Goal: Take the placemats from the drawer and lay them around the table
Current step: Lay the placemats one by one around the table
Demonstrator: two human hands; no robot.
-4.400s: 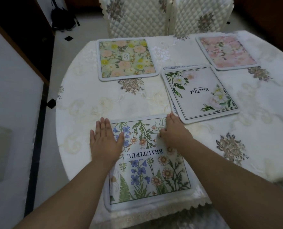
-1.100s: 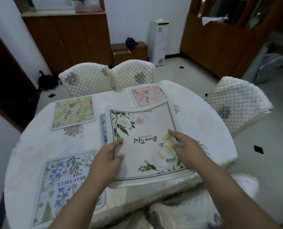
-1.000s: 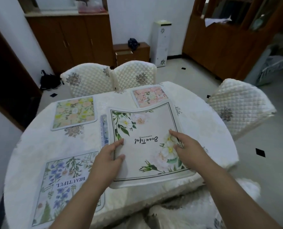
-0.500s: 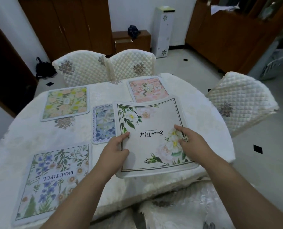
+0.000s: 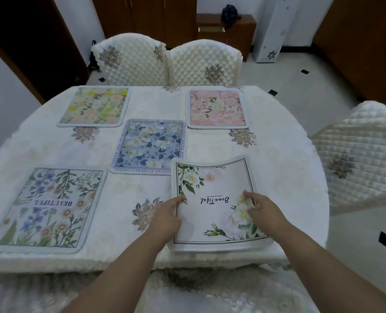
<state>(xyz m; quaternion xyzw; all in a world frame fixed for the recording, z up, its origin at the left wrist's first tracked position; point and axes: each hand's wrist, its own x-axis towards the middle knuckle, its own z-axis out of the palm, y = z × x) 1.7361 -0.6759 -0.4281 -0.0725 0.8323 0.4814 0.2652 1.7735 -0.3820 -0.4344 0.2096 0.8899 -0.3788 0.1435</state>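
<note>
A white placemat with white flowers and the word "Beautiful" is near the table's front edge, its far edge curling up. My left hand grips its left edge and my right hand grips its right edge. On the round table lie a blue floral placemat in the middle, a wildflower "BEAUTIFUL" placemat at front left, a yellow floral placemat at back left and a pink floral placemat at back right.
Two quilted white chairs stand behind the table and a third chair at its right. Wooden cabinets line the back and right walls. A low wooden stand sits by the far wall.
Both hands pulled the white-flower placemat off the stack toward the front right edge, uncovering the blue floral placemat in the middle. The view tilted down toward the table.
</note>
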